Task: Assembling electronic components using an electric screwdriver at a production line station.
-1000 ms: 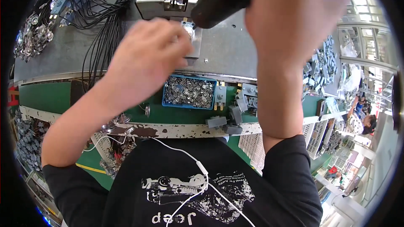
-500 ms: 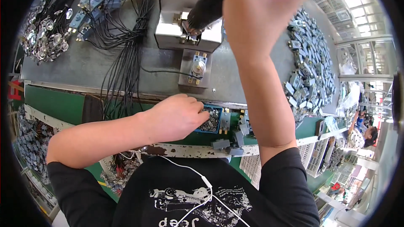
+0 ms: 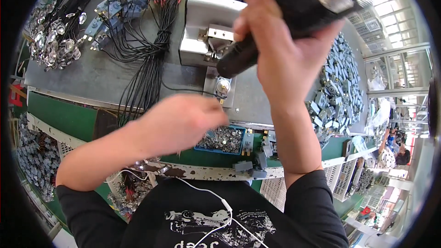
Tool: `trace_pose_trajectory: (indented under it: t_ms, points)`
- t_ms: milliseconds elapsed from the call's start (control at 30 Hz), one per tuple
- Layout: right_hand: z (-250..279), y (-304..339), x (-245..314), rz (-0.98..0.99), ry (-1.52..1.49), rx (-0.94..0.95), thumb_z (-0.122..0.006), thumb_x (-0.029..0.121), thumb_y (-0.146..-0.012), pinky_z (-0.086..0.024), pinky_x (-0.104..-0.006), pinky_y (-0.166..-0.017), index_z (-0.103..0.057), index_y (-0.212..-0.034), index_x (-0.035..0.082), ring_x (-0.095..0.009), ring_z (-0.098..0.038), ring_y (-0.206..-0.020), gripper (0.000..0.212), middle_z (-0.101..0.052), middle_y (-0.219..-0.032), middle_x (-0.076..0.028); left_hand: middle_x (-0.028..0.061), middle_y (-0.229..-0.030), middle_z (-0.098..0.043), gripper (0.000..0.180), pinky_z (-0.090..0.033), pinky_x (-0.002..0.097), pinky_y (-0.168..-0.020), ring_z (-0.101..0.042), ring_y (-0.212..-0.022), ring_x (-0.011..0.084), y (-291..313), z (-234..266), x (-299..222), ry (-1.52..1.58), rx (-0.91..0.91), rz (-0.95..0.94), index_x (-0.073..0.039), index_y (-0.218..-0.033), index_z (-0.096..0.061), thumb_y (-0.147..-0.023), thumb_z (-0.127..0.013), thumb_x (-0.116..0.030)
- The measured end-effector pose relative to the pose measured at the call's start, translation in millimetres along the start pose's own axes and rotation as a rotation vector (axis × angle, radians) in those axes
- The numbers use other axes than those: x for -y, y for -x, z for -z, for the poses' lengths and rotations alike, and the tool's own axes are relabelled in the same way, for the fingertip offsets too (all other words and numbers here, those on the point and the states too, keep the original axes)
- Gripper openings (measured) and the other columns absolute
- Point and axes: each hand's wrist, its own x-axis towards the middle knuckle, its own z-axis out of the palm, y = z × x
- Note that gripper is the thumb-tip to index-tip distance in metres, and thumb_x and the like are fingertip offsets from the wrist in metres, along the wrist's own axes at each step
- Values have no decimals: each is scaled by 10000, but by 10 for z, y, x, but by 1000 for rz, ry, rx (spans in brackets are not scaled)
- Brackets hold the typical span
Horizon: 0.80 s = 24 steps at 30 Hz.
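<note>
My right hand (image 3: 289, 59) is wrapped round a thick black power screwdriver (image 3: 301, 7). The tool's narrow end slants down and left, above a steel block (image 3: 210, 81). On that block lies a small grey switch-like housing with a round metal disc (image 3: 223, 86), and a black wire runs to it from the left. My left hand (image 3: 183, 121), smeared by motion, is just in front of the block, its fingers bent together. What they pinch, if anything, is hidden. Below those fingers sits a blue tray (image 3: 216, 150) of small metal pieces.
A white box-shaped machine (image 3: 195, 23) with a metal mechanism stands behind the block. Bundled black wires (image 3: 154, 59) and loose metal discs (image 3: 57, 41) lie left. Grey housings (image 3: 340, 82) are heaped right, with several (image 3: 257, 163) near the front rail. A person (image 3: 388, 156) is far right.
The screwdriver has come away from the white machine toward the block, with its end now above the housing. My left hand has lifted from the blue tray, uncovering more of it.
</note>
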Motion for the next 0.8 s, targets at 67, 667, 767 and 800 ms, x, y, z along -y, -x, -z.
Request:
trace_pose_trajectory:
  t_ms: [67,667,767,800]
  points:
    - [135,78,38,11,22,-15,-748,-107,-855,-560,-273,-638,-580,-1105,-36,-134,-675,-733,309,-692,-864,-100,115,-867,-683,159,-573,434,-769,-695,-835,329,-77,134,96,0,-187,56,-40,-1011,-678,-859,-636,-21]
    - [654,260,-61,279,111,113,-710,-6,-945,-543,-270,-590,-598,-1182,-62,-151,-671,-685,268,-700,-966,-150,81,-947,-599,223,-505,431,-820,-626,-923,309,-292,-237,313,-174,-232,119,-75,-957,-608,-842,-782,-153]
    - [682,229,-115,325,118,155,-704,11,-960,-540,-270,-582,-601,-1195,-66,-154,-670,-677,268,-701,-983,-158,95,-961,-599,279,-510,443,-832,-629,-944,330,-286,-243,314,-134,-236,172,-76,-1038,-590,-848,-780,-149]
    - [703,219,-126,341,120,170,-702,17,-965,-539,-269,-579,-602,-1199,-68,-155,-670,-674,268,-702,-989,-161,100,-970,-599,314,-511,445,-836,-631,-954,336,-286,-247,313,-125,-241,175,-79,-1086,-582,-851,-778,-148]
